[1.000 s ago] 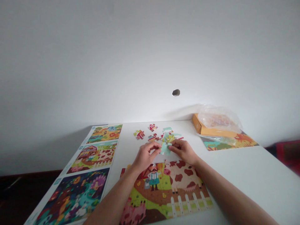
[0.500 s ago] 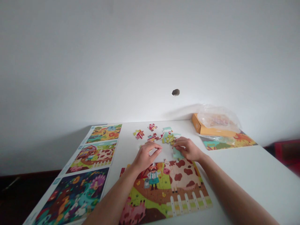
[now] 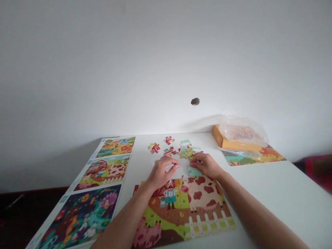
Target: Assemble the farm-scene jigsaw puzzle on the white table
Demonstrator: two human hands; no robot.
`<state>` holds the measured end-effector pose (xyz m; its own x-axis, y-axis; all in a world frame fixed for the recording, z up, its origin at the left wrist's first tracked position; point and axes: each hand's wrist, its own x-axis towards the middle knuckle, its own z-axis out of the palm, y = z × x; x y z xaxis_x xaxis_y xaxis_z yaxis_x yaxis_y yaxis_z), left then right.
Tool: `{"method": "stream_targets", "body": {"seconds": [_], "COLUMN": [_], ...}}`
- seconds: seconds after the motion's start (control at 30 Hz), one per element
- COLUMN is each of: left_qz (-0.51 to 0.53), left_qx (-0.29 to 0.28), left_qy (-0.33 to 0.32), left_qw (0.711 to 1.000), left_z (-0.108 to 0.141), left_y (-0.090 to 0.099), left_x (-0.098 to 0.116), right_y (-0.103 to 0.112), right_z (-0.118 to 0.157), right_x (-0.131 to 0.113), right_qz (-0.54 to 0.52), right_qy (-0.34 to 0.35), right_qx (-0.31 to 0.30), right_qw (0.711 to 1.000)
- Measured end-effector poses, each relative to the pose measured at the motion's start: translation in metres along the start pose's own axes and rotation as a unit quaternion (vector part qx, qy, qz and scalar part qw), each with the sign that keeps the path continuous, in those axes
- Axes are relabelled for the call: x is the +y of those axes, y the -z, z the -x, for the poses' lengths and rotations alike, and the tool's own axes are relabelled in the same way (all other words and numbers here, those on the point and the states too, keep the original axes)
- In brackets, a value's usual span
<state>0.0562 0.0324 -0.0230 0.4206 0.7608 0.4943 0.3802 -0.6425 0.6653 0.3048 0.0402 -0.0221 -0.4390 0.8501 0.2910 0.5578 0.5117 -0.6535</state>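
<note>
My left hand [image 3: 161, 173] hovers over the upper left part of a farm puzzle [image 3: 204, 200], its thumb and forefinger curved with a small gap and nothing visible between them. At the puzzle's top edge, my right hand [image 3: 207, 165] has its fingers closed on a light blue puzzle piece [image 3: 194, 171], just above the cow's back. Its fingers partly cover that piece. Beyond the hands lie loose pieces: one with a red barn [image 3: 169, 140], one red and green [image 3: 154, 148], and a pale blue and green cluster [image 3: 186, 150].
Along the left side lie three picture sheets, showing a jungle [image 3: 116, 147], a farm [image 3: 103, 172] and a dark night scene [image 3: 83, 218]. At the back right, an orange box [image 3: 218, 136] under a clear plastic bag [image 3: 243, 129] rests on another picture [image 3: 269, 155]. A wall stands behind the table.
My right hand has shifted slightly left, and the light blue puzzle piece has moved left with it along the puzzle's top edge. My left hand has stayed nearly still.
</note>
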Motion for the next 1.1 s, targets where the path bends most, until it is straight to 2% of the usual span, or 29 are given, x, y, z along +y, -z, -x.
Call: {"method": "stream_targets", "body": {"seconds": [0.17,0.27,0.47,0.77,0.97,1.03,1.1], "left_qz": [-0.001,-0.001,-0.038,-0.049,-0.04,-0.035,-0.032], "left_qx": [-0.005,-0.013,-0.057,-0.065,-0.052,-0.051,-0.05], "left_qy": [0.004,-0.013,-0.08,-0.077,-0.075,-0.075,-0.073], "left_qw": [1.0,1.0,0.994,0.994,0.995,0.995,0.996], "left_z": [-0.001,-0.001,-0.001,-0.002,-0.002,-0.002,-0.002], "left_y": [0.0,0.001,0.003,0.003,0.004,0.004,0.004], "left_x": [0.0,0.0,0.005,0.006,0.006,0.006,0.006], "right_y": [0.015,0.022,0.023,0.024,0.037,0.038,0.035], "right_z": [0.003,0.003,0.005,0.005,0.007,0.007,0.007], "right_x": [0.0,0.001,0.005,0.006,0.008,0.01,0.011], "right_qz": [0.036,0.053,0.094,0.093,0.035,0.048,0.059], "right_qy": [0.089,0.107,0.09,0.084,0.022,0.015,0.021], "right_qx": [-0.08,-0.09,-0.087,-0.087,0.031,0.026,-0.009], "right_qw": [0.992,0.989,0.988,0.988,0.999,0.998,0.998]}}
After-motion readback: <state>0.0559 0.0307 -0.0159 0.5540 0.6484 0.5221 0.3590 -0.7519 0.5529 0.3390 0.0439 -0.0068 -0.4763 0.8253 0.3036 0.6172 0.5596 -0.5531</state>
